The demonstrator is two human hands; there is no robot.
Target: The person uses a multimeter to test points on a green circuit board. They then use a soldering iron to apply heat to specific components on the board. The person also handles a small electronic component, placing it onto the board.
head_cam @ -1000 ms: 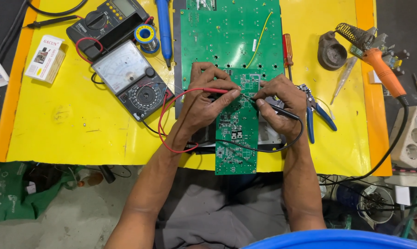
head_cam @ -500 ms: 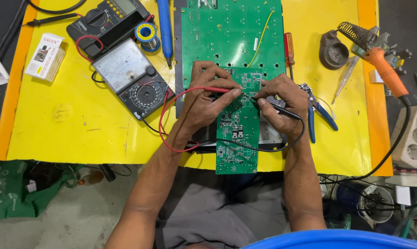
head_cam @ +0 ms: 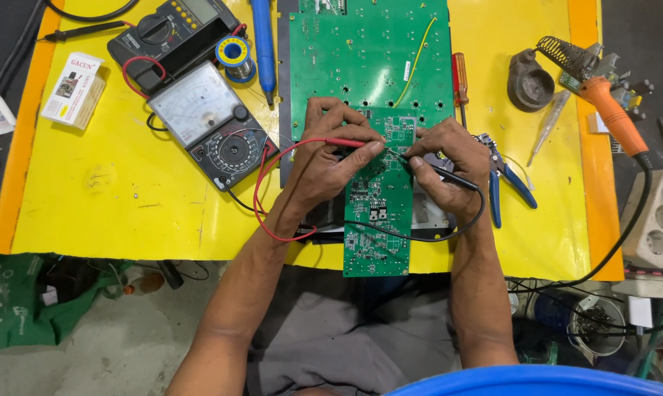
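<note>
Left hand [head_cam: 331, 158]: pinching the red probe [head_cam: 346, 142] on the small circuit board [head_cam: 379, 198].
Right hand [head_cam: 449, 165]: gripping the black probe [head_cam: 449, 176].
Risk: a tip may slip and bridge neighbouring solder joints.

Green circuit board [head_cam: 379, 213]; red probe [head_cam: 346, 142], black probe [head_cam: 452, 176]. Yellow desk [head_cam: 111, 213], orange edges. Blue-handled pliers [head_cam: 511, 183]. Orange soldering iron [head_cam: 614, 117]. Black meter [head_cam: 214, 128], white dial.

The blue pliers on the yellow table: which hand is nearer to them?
The right hand. It sits just beside the blue pliers, almost touching the handles. The left hand is farther away, across the small green board.
</note>
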